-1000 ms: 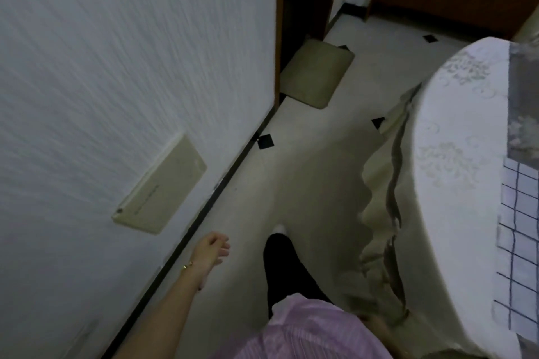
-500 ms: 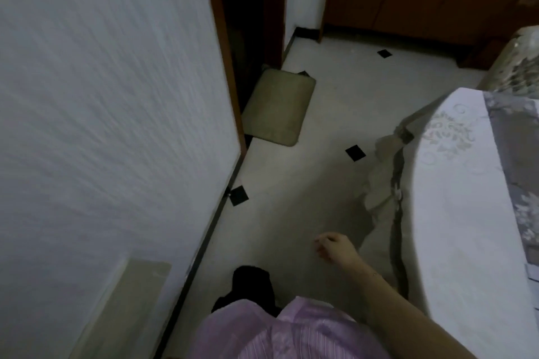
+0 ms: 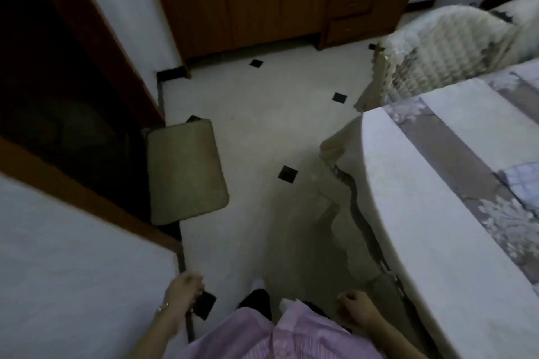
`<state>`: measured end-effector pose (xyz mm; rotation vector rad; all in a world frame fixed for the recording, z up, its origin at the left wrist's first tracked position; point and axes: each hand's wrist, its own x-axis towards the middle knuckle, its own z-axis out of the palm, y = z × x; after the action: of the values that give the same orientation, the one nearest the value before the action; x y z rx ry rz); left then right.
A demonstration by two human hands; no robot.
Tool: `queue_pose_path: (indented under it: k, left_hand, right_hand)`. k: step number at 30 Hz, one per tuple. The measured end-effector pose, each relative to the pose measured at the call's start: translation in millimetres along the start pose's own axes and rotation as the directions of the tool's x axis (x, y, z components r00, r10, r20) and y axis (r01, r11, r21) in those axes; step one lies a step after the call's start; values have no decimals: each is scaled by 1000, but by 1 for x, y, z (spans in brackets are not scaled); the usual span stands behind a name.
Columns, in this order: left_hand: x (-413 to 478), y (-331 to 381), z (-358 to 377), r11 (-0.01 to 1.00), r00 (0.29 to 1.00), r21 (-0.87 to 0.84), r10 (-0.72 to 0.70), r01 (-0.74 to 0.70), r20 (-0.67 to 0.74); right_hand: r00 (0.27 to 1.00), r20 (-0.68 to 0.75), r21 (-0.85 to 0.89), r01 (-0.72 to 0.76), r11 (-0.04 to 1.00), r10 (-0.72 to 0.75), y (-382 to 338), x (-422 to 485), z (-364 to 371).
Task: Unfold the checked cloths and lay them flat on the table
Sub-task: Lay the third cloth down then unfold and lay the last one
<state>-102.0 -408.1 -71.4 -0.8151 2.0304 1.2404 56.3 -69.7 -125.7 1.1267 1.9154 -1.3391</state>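
Head view: left hand (image 3: pixel 183 285) and right hand (image 3: pixel 354 310) hang loosely curled, empty — checked cloth (image 3: pixel 522 181) lies well apart on the table (image 3: pixel 408 198); best approached squarely, pinched at two corners.

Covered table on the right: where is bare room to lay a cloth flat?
The table has a free plain white strip between its curved edge and the grey floral band. Past the band, a checked cloth crowds the frame's right edge.
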Motion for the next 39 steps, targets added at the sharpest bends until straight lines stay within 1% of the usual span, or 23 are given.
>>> queue_pose_path:
  k: [2,5,7,9,10,12,14,16,17,19,21,22,23,24,25,27,28,29,31,32,33,35,39]
  left_hand:
    - [14,71,8,987,985,74,138,-145,99]
    - [35,177,46,940,929,72,314,-334,197]
    - [46,211,75,916,889,79,358,-394,287]
    - [50,233,104,890,852,128,365,-438,375]
    - [47,244,120,869,824,147,376,-472,423]
    - [37,265,153,807,744,173,407,-565,529]
    - [21,286,188,729,654,180,442,-661,613]
    - [-2,308,223,591,527,181,488,-786,696]
    - [-12,319,240,465,437,184,526,-866,730]
    - [-24,337,274,138,219,170,573,-976,790]
    - [-27,350,304,-157,37,136,515,-978,856]
    - [-27,355,316,-276,-27,117,467,-954,884]
    - [-28,359,328,-369,-81,90,425,-925,901]
    - [-27,361,338,-428,-119,60,380,-902,917]
    - [-25,362,348,-477,-132,41,323,-878,937]
    - [-20,364,362,-581,-85,46,197,-813,977]
    - [-17,365,368,-609,-91,42,186,-792,978]
    - [-14,366,372,-631,-115,26,181,-776,977]
    - [-6,369,376,-701,-126,14,148,-713,981]
    - [-2,370,377,-712,-140,-3,134,-703,981]
    - [2,371,376,-702,-147,-34,102,-712,984]
    - [5,374,375,-663,-134,-67,50,-746,990]
    - [8,377,376,-653,-162,-104,29,-750,986]
  right_hand:
    - [996,-71,66,-47,997,52,3,-4,0]
    - [979,-166,208,-82,975,118,-4,-21,-1]
    - [963,-219,320,-80,944,156,-19,-32,-2]
    - [948,-288,366,-20,930,133,-43,-41,-8]
    - [940,-325,371,31,928,99,-58,-45,-14]
    - [922,-386,362,131,923,21,-89,-53,-29]
    - [901,-433,392,220,893,-32,-119,-59,-50]
    - [865,-500,440,300,846,-47,-143,-63,-77]
    - [840,-541,455,331,826,-39,-151,-63,-92]
    - [790,-613,460,373,806,-16,-159,-57,-123]
    - [744,-668,458,377,805,32,-158,-49,-151]
    - [722,-689,466,377,800,62,-154,-45,-163]
    - [698,-709,477,376,794,96,-150,-41,-174]
    - [672,-728,488,373,789,132,-145,-37,-184]
    - [647,-743,497,365,787,169,-140,-34,-193]
    - [613,-752,531,344,774,243,-129,-29,-205]
    - [603,-750,549,335,766,274,-123,-27,-210]
    - [591,-747,567,327,756,304,-118,-24,-214]
    - [562,-742,600,312,737,366,-111,-22,-221]
    - [544,-741,611,304,731,393,-108,-20,-225]
    - [526,-742,616,291,731,416,-107,-19,-229]
    - [483,-757,606,268,749,440,-109,-17,-242]
    - [379,-829,498,162,852,412,-119,-4,-277]
